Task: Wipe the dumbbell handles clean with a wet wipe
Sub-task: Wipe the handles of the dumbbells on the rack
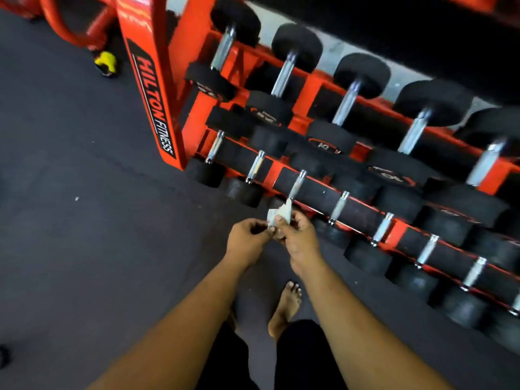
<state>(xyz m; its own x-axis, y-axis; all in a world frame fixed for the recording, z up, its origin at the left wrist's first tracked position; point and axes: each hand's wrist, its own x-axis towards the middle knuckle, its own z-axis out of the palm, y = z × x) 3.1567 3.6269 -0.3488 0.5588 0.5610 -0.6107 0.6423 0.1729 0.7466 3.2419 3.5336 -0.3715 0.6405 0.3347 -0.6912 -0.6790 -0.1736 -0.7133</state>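
1. Two hands work one wet wipe [277,218]: left hand [247,237] pinches its edge, right hand [299,239] grips it bunched.
2. Wipe sits above the floor, near the lower rack [399,229] front rail.
3. Step: likely refolding the wipe between handles.
4. Next: wrap it round the nearest chrome dumbbell handle [297,184], rub along.

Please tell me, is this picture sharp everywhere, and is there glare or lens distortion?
In the head view, the hands, left and right, holding the wipe look fairly sharp; the dumbbells on the upper rack are smeared by motion blur; the chrome handles glare; the wide lens bends the rack.
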